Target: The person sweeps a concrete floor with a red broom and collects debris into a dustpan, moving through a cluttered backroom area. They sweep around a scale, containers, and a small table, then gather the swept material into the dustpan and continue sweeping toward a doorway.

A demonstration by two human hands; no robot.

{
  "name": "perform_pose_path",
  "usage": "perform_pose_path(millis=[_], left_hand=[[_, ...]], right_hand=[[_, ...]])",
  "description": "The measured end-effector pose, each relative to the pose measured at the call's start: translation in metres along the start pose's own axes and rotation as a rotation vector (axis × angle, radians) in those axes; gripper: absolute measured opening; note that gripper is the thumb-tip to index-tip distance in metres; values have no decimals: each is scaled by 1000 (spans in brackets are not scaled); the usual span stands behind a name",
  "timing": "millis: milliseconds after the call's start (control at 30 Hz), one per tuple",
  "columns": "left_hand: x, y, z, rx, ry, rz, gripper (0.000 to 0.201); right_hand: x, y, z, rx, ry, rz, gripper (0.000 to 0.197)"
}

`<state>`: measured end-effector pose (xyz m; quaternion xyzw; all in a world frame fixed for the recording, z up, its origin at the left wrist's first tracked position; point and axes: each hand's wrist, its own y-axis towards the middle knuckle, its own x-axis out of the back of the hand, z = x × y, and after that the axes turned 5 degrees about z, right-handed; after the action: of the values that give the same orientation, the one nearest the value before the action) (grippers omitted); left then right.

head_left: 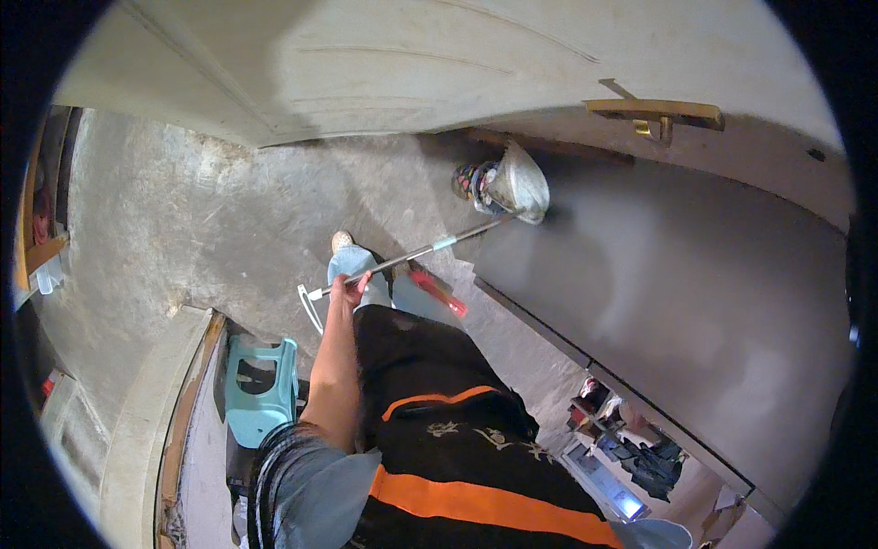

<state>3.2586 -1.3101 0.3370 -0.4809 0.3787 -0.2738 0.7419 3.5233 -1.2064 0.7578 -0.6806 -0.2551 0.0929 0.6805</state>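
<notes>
Slim silver metal pole with a pale blue band (476, 230) slants over the grey concrete floor (229, 210), its far end meeting a whitish, bag-like bundle (526, 183) near the floor's edge beside a dark grey flat panel (713, 284). The left hand (350, 288) curls its fingers round the pole near its white looped end; the right hand's state I cannot tell. Turquoise plastic stool (256, 416) stands left of that forearm.

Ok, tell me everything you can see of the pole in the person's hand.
The pole is long, slim, silvery and metal-looking, with a pale blue band partway along. A white fitting and white loop sit at its near end. It slants up rightward in the picture, gripped near that end by the left hand. Its far end meets a whitish bundle; whether they are joined is unclear.
</notes>
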Motion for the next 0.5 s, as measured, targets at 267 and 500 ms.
perform_pose_path(millis=[267,500], left_hand=[[-16,-18,4,-26,157,32,39],[-8,-43,14,89,23,74,42]], right_hand=[[-2,1,1,-18,4,17,39],[-1,0,1,-18,25,23,40]])
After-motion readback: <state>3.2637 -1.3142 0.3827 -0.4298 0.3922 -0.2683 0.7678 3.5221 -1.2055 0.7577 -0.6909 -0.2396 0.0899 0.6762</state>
